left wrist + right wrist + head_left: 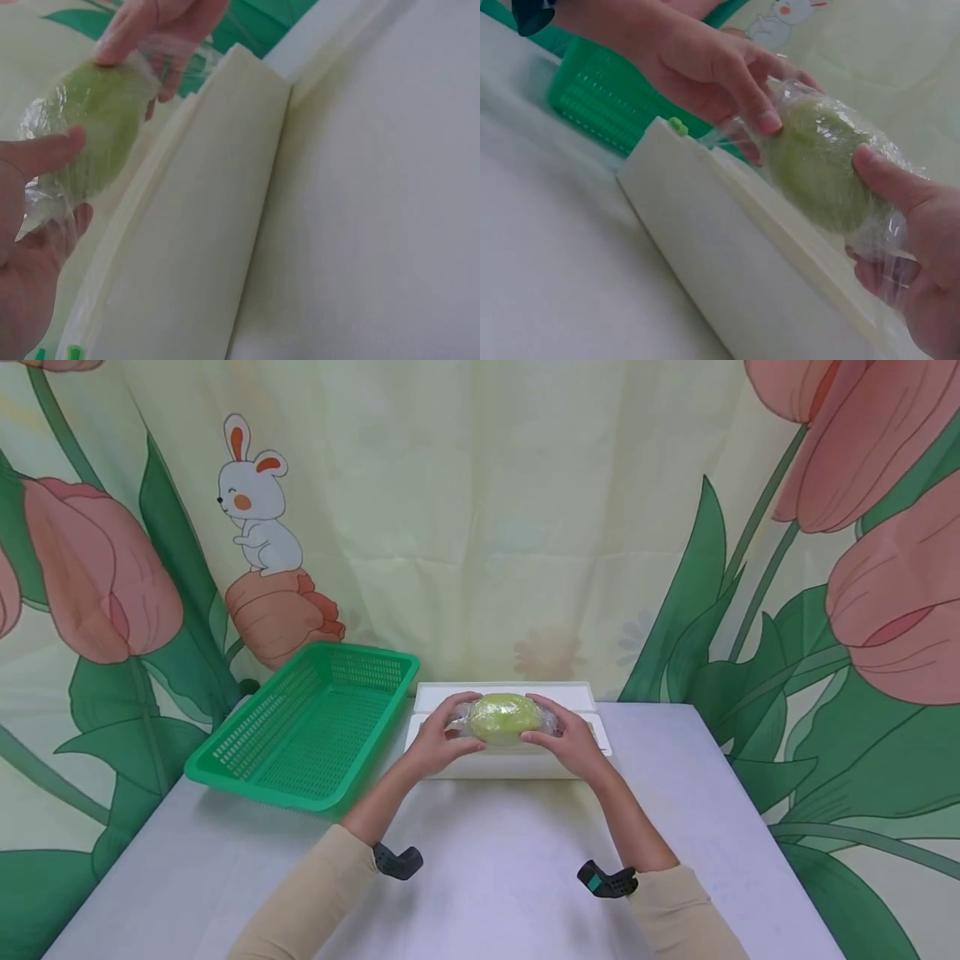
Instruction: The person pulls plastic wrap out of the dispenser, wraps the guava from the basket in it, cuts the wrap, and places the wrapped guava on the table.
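A rounded green fruit (504, 717) wrapped in clear plastic film (889, 232) is held between both hands, above a long white box (495, 767) with its lid (504, 695) raised. My left hand (438, 739) grips the left end, thumb in front and fingers behind. At the right end my right hand (566, 739) grips it the same way. Loose film bunches at both ends, near the fingers. The left wrist view shows the left thumb (49, 152) pressing on the wrapped fruit. In the right wrist view the right thumb (889, 176) lies across its front.
A green plastic basket (352, 768) with perforated sides stands at the left, behind my left forearm. A white cloth covers the table (495, 877). A curtain (480, 527) printed with tulips and a rabbit hangs behind. Dark bands (397, 862) sit on both wrists.
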Tool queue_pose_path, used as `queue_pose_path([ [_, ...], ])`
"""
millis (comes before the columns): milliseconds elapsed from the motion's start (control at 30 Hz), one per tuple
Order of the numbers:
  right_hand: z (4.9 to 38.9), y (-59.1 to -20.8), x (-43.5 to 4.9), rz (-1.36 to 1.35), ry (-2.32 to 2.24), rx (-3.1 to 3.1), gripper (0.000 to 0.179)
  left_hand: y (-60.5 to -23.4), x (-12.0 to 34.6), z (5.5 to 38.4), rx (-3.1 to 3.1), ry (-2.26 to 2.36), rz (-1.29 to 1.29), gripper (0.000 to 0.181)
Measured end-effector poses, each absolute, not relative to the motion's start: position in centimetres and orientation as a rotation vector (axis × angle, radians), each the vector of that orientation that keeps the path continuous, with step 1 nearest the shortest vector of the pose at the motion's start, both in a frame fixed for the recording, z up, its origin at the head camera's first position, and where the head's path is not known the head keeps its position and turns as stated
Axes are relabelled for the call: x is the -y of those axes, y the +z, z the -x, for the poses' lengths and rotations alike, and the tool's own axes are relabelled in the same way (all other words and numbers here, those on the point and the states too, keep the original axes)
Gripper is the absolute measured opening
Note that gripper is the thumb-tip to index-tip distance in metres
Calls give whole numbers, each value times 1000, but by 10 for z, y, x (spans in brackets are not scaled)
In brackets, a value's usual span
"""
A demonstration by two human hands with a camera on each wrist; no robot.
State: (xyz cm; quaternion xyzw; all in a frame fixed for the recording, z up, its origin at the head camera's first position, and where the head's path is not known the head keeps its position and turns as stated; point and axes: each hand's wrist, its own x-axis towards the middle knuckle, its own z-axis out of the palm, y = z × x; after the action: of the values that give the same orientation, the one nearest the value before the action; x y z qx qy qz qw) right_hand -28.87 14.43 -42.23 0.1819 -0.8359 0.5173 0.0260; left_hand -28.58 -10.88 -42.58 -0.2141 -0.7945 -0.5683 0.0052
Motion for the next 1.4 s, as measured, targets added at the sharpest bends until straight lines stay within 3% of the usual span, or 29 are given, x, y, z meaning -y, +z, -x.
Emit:
queue_pose_path([
  [233,289,-433,-143,-607,1560,2514,85,-428,111,291,2481,-1828,623,69],
  [667,294,-441,-142,-562,1561,2517,63,-431,111,292,2556,-1747,551,73],
  [833,296,-439,-142,-579,1571,2532,63,-430,113,292,2520,-1731,576,64],
  [1400,295,-427,-143,-521,1606,2549,62,-415,115,292,2443,-1662,694,59],
])
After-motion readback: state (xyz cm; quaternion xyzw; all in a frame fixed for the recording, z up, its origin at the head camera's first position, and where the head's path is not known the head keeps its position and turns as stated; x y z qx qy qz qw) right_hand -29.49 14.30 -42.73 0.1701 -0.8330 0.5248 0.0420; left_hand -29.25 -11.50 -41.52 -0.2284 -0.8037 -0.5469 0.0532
